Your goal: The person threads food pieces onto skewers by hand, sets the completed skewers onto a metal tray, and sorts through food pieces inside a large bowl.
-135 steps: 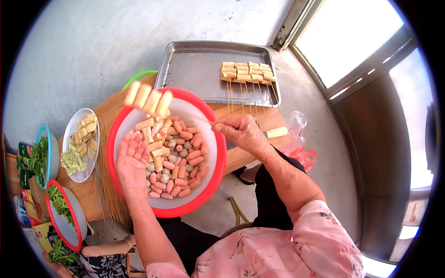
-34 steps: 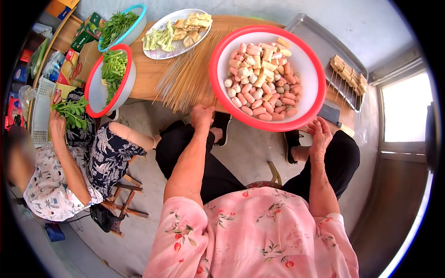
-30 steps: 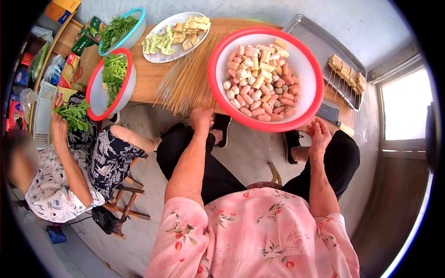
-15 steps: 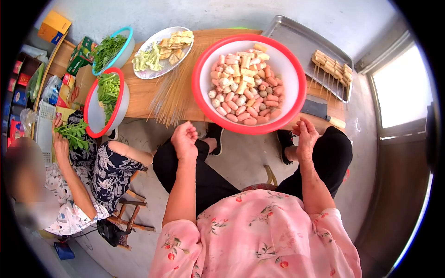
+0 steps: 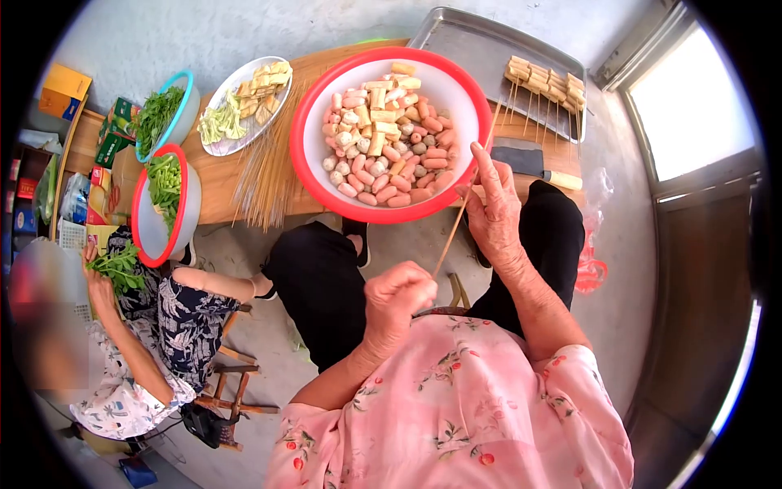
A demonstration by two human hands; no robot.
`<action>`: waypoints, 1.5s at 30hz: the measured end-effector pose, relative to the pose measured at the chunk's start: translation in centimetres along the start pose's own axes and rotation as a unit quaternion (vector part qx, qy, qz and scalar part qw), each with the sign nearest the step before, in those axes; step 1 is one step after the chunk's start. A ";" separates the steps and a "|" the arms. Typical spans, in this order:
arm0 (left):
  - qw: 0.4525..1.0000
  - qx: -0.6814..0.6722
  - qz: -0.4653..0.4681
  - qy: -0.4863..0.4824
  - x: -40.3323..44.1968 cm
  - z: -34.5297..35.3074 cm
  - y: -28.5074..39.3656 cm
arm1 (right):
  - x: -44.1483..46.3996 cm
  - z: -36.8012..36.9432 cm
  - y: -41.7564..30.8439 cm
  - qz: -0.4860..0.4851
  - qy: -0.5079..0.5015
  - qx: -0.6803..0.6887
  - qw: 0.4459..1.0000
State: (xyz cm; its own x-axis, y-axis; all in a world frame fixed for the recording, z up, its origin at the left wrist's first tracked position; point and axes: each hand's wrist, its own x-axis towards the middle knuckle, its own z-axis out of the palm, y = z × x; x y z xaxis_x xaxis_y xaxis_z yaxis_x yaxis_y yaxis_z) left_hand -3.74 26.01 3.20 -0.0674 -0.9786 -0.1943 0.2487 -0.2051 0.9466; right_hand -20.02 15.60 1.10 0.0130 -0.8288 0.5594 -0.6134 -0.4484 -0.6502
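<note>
A thin wooden skewer (image 5: 450, 238) slants up between my hands in front of the red-rimmed white basin (image 5: 305, 191). My left hand (image 5: 399, 301) is closed around its lower end, close to my shirt. Higher up, my right hand (image 5: 497, 208) pinches the skewer between thumb and fingers, with the index finger stretched upward. The skewer's upper part crosses the basin's right rim. Small pink sausages (image 5: 399, 201), pale balls and cut yellowish pieces (image 5: 376, 99) fill the basin. A bundle of loose skewers (image 5: 265, 175) lies left of it.
A metal tray (image 5: 456, 37) with filled skewers (image 5: 546, 81) is at the back right, near a cleaver (image 5: 521, 159). To the left are a plate (image 5: 216, 147) of cut food and two basins of greens (image 5: 165, 187). A co-worker's hand (image 5: 98, 281) holds leafy greens.
Both hands now hold a skewer, which was not visible between them before. My left hand has moved right and toward my body; my right hand has risen toward the basin. The view has shifted.
</note>
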 end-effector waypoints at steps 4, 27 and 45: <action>0.988 0.107 0.060 -0.097 0.8 1.1 0.1 | 1.7 -2.1 1.8 0.008 0.016 -0.034 0.999; 0.766 0.640 0.067 0.001 20.6 -4.1 -4.6 | 3.8 -2.3 5.2 0.172 0.122 0.257 0.943; 0.759 0.620 0.125 -0.155 22.0 -4.0 -5.5 | 4.3 -2.2 3.6 0.249 0.088 0.348 0.900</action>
State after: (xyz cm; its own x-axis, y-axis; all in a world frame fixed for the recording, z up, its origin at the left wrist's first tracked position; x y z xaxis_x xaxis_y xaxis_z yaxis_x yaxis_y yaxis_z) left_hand -2.72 5.52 -7.32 -0.4404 -0.8942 -0.0806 -0.7959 0.3472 0.4960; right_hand -23.92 11.19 2.27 -0.2893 -0.9465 0.1430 0.1346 -0.1881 -0.9729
